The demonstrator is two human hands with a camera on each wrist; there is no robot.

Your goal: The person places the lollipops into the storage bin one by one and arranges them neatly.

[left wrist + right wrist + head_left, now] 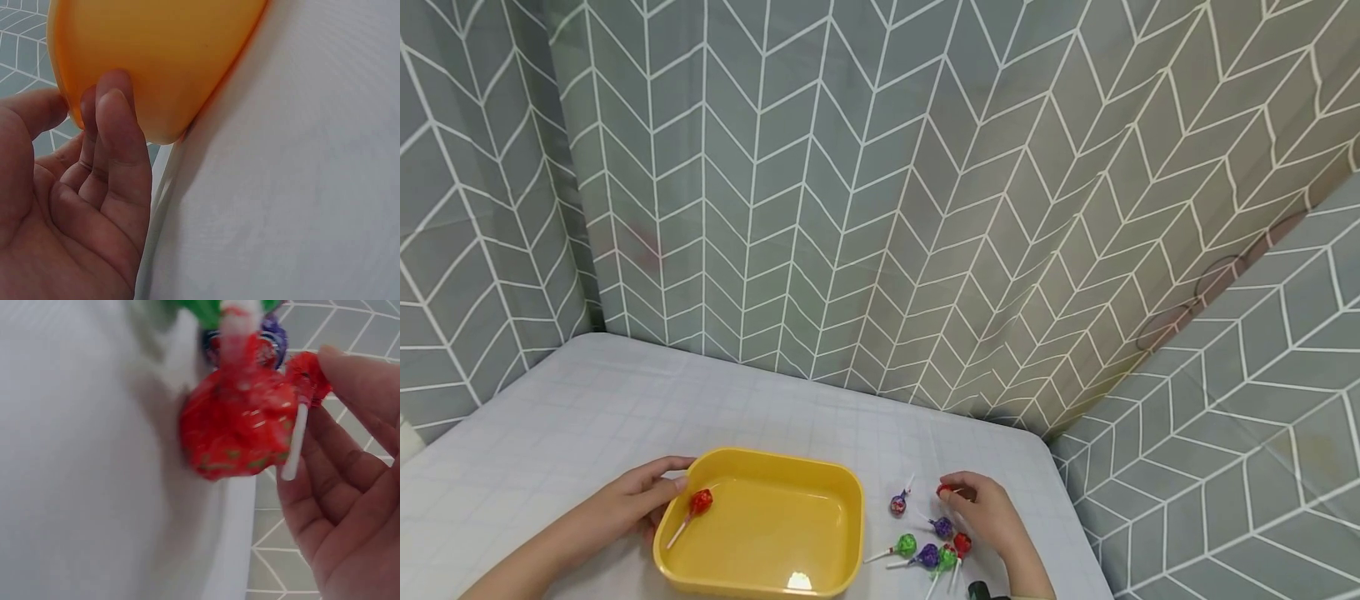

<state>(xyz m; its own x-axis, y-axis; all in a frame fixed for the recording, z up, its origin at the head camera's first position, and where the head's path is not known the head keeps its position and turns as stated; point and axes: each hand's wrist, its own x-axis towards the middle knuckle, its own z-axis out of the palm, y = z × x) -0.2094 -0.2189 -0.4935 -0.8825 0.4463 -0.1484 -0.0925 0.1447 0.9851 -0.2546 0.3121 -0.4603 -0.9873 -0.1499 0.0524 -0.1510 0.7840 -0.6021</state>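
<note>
My left hand grips the left rim of a yellow tray; in the left wrist view the thumb is at the rim and the fingers lie against the outer wall. A red-wrapped lollipop leans inside the tray near its left side. To the right of the tray, my right hand pinches another red lollipop by its wrapped head, its white stick pointing down in the right wrist view. Beneath and beside that hand lie several loose lollipops, among them a purple one and a red one.
Green lollipops and a second purple one lie in the cluster right of the tray. A lollipop in a red-and-blue wrapper sits farther back. Behind the white-covered table hangs a grey patterned curtain.
</note>
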